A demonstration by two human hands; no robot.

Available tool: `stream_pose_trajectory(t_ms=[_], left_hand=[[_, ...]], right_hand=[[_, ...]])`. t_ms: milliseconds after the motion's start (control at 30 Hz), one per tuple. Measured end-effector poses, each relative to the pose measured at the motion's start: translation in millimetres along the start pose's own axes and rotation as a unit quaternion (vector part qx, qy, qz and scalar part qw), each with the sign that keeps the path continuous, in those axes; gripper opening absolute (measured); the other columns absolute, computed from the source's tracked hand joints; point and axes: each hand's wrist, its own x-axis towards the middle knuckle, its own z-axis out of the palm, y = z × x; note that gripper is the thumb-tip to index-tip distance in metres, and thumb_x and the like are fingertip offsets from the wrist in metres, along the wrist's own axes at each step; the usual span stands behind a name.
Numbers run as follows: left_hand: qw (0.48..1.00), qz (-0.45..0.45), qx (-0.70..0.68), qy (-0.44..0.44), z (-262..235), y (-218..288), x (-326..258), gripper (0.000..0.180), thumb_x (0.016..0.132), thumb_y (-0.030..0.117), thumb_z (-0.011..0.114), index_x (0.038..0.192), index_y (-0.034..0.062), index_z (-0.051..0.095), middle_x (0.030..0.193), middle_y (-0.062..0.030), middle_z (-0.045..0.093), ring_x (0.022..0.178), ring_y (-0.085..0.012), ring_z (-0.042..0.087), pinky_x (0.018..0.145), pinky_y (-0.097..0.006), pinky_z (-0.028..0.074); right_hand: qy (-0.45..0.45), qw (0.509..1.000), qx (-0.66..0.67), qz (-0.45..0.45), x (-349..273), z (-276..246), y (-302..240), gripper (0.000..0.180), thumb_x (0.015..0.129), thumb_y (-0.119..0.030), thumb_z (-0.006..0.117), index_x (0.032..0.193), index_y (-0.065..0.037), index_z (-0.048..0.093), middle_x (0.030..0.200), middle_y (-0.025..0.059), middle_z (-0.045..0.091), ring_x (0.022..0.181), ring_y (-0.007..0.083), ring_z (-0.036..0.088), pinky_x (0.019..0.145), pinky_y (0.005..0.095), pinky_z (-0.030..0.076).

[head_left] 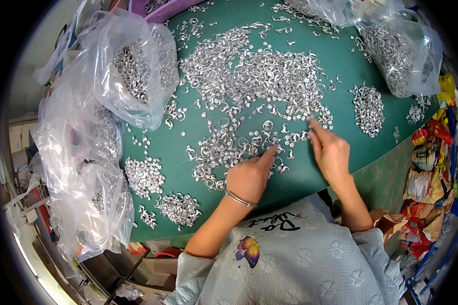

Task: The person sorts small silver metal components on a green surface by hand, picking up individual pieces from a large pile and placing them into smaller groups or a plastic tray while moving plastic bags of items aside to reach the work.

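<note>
Small silver metal pieces, many of them curved like hooks, lie in a large heap (275, 76) on a green table (290, 188). A smaller group of pieces (219, 147) is spread closer to me. My left hand (248, 179), with a bracelet at the wrist, rests at this group's near edge; its index finger stretches out among the pieces and the other fingers curl underneath, partly hidden. My right hand (332, 152) is at the right edge of the big heap. Its index finger reaches to the pieces, thumb apart from it, with nothing visible held.
Clear plastic bags of similar pieces stand at the left (132, 71) and far right (394, 56). Separate small piles lie at the right (368, 109), left (144, 177) and near left (179, 208). A purple basin (170, 10) sits at the back. Colourful packages (425, 157) are beyond the table's right edge.
</note>
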Motion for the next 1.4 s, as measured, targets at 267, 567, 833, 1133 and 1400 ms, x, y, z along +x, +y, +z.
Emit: stream_pose_trajectory(t_ms=[267, 567, 833, 1133, 1400], left_hand=[[0.998, -0.052, -0.019, 0.034, 0, 0, 4, 0.017, 0.083, 0.016, 0.061, 0.099, 0.013, 0.065, 0.066, -0.0114, 0.063, 0.055, -0.0258, 0.061, 0.047, -0.035, 0.046], [0.997, -0.036, -0.017, 0.063, 6, -4, 8, 0.021, 0.081, 0.015, 0.063, 0.102, 0.0126, 0.066, 0.063, -0.0113, 0.061, 0.051, -0.026, 0.058, 0.045, -0.035, 0.044], [0.995, 0.022, -0.063, 0.071, 20, 12, 30, 0.026, 0.083, 0.013, 0.061, 0.109, 0.013, 0.06, 0.062, -0.0118, 0.06, 0.049, -0.0259, 0.058, 0.044, -0.036, 0.044], [0.998, 0.049, 0.028, 0.006, 42, 25, 46, 0.014, 0.085, 0.022, 0.057, 0.095, 0.013, 0.054, 0.06, -0.0098, 0.06, 0.051, -0.0291, 0.059, 0.044, -0.039, 0.046], [0.999, -0.021, 0.039, -0.02, 11, 12, 27, 0.012, 0.086, 0.019, 0.056, 0.096, 0.0126, 0.055, 0.058, -0.0123, 0.059, 0.053, -0.0316, 0.06, 0.046, -0.041, 0.046]], right_hand=[[-0.014, 0.993, 0.104, -0.045, 1, -5, -6, 0.018, 0.075, -0.013, 0.068, 0.093, -0.011, 0.067, 0.069, 0.006, 0.063, 0.054, 0.0237, 0.059, 0.048, 0.0339, 0.046], [-0.065, 0.979, 0.171, -0.096, 6, 20, -19, 0.006, 0.079, -0.01, 0.061, 0.084, -0.005, 0.061, 0.063, 0.0045, 0.053, 0.052, 0.0181, 0.056, 0.043, 0.032, 0.041], [-0.148, 0.503, 0.815, 0.247, 6, -28, 32, 0.012, 0.089, -0.011, 0.051, 0.092, 0.001, 0.054, 0.068, 0.0036, 0.048, 0.048, 0.0072, 0.04, 0.039, 0.0183, 0.029], [0.039, 0.996, -0.024, 0.076, 16, -9, 31, 0.015, 0.088, -0.013, 0.05, 0.096, -0.004, 0.059, 0.077, 0.019, 0.063, 0.062, 0.0365, 0.06, 0.055, 0.0449, 0.047], [-0.053, 0.973, 0.21, -0.087, -15, 5, 2, 0.015, 0.086, -0.013, 0.056, 0.098, -0.004, 0.061, 0.075, 0.0144, 0.064, 0.06, 0.0293, 0.06, 0.053, 0.0375, 0.047]])
